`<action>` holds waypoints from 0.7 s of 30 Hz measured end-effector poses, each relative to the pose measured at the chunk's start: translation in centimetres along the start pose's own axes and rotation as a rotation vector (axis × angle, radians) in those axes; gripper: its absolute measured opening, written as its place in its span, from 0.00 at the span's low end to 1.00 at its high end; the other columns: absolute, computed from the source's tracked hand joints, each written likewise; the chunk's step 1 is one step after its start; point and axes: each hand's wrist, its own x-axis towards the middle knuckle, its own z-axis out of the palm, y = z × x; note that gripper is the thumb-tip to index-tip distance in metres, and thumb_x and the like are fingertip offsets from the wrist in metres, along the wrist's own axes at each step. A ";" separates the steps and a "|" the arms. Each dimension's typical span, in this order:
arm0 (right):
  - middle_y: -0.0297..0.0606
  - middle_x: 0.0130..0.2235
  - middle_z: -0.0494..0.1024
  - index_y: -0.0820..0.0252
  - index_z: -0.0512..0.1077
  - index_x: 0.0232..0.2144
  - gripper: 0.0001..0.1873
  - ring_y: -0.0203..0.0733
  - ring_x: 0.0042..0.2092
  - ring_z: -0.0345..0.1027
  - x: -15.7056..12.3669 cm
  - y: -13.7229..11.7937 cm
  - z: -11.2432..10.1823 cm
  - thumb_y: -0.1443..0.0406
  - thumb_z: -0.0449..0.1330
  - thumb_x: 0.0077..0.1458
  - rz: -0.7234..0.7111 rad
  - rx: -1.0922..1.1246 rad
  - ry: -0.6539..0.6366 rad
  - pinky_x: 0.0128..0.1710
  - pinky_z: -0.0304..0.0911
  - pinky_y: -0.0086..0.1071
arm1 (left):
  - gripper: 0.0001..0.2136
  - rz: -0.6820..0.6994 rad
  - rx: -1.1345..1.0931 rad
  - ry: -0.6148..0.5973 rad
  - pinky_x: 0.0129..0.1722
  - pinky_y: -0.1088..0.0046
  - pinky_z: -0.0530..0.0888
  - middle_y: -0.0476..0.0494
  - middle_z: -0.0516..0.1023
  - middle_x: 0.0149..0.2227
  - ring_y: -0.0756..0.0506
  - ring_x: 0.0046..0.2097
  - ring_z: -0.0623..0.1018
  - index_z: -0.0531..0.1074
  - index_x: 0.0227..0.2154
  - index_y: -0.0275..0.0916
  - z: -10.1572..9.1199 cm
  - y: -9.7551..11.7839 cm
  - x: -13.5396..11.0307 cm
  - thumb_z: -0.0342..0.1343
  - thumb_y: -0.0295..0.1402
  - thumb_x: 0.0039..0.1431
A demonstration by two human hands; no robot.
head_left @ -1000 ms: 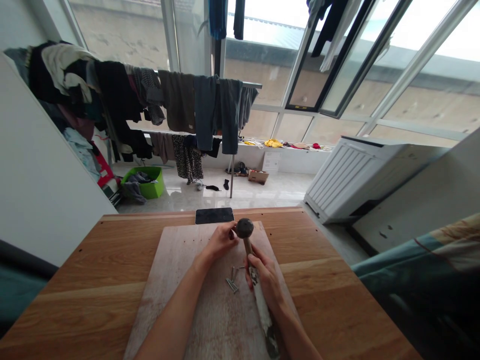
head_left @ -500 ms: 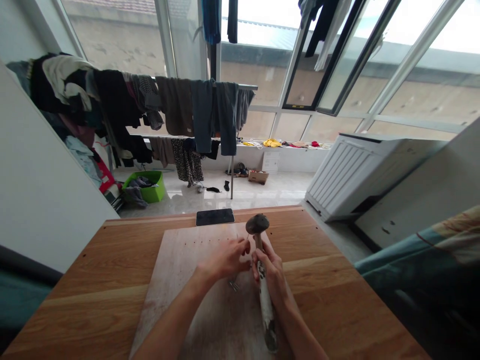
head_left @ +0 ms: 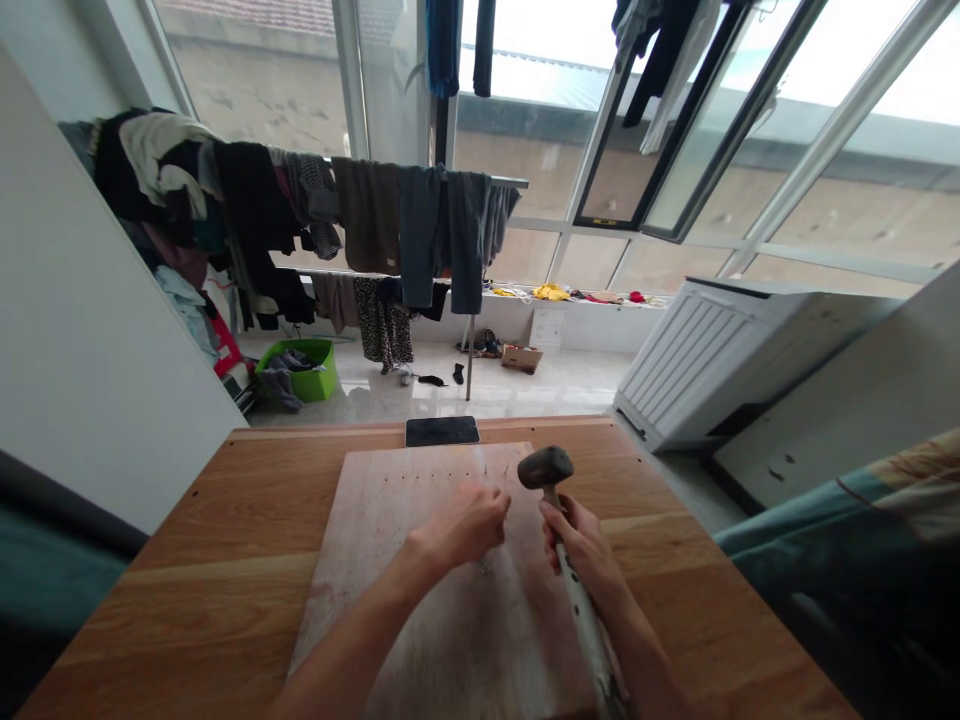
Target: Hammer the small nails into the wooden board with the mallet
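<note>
The hammer [head_left: 545, 466] is now sitting further right than half a second ago, with its dark head clear of the left hand [head_left: 466, 520] rather than just above its fingers. The right hand [head_left: 583, 548] is wrapping fully around the handle, holding the head raised over the far right part of the pale board [head_left: 367, 520]. The left hand is pressing curled, bunched fingers down on the board; whether they are pinching anything cannot be told. A loose nail [head_left: 484, 568] is peeking out beneath it. The board is lying on the wooden table [head_left: 225, 560], with a phone [head_left: 442, 431] just beyond.
</note>
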 end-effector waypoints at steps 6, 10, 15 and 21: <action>0.26 0.18 0.68 0.57 0.67 0.29 0.18 0.36 0.16 0.64 -2.0 1.6 -0.8 0.48 0.58 0.55 -0.071 -0.342 -0.058 0.15 0.58 0.27 | 0.09 -0.261 -0.432 0.411 0.33 0.76 0.72 0.51 0.78 0.30 0.50 0.31 0.77 0.72 0.40 0.39 -1.2 -5.5 0.3 0.56 0.25 0.56; 0.25 0.15 0.68 0.56 0.67 0.36 0.16 0.38 0.15 0.65 -2.2 2.3 -0.4 0.50 0.57 0.56 -0.035 -0.408 -0.038 0.13 0.58 0.27 | 0.09 -0.302 -0.470 0.512 0.34 0.76 0.73 0.50 0.79 0.31 0.50 0.32 0.78 0.74 0.40 0.40 -0.3 -7.0 1.0 0.55 0.26 0.58; 0.24 0.18 0.68 0.55 0.65 0.35 0.19 0.37 0.14 0.64 -2.3 2.6 -0.1 0.47 0.56 0.53 0.030 -0.381 0.028 0.10 0.56 0.26 | 0.05 -0.245 -0.434 0.490 0.36 0.74 0.74 0.47 0.81 0.33 0.48 0.34 0.78 0.76 0.35 0.40 0.7 -6.8 0.6 0.56 0.27 0.58; 0.25 0.18 0.68 0.56 0.67 0.38 0.23 0.37 0.14 0.64 -2.6 2.4 0.1 0.45 0.55 0.51 0.025 -0.403 0.076 0.11 0.58 0.27 | 0.04 -0.234 -0.419 0.479 0.36 0.75 0.73 0.49 0.80 0.34 0.49 0.33 0.78 0.75 0.35 0.40 0.7 -7.0 0.4 0.56 0.26 0.58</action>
